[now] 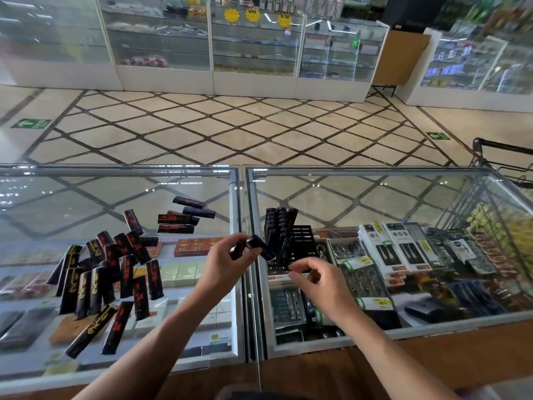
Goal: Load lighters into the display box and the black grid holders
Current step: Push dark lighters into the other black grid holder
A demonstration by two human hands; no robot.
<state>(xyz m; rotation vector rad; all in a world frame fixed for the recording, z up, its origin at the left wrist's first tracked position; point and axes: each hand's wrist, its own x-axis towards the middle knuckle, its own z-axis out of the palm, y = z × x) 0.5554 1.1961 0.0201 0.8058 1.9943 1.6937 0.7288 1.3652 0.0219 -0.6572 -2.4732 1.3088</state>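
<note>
L hand pinching glossy black rectangular lighter, tilted, just left of black plastic grid holder, part-filled w/ upright lighters. R hand below holder, fingers curled; contents indiscernible. Many loose lighters strewn flat on glass counter, left side.

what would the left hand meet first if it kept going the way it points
Likely the grid holder with its standing lighters: the left hand, gripping a lighter, points right toward it. Depth is unclear.
</note>
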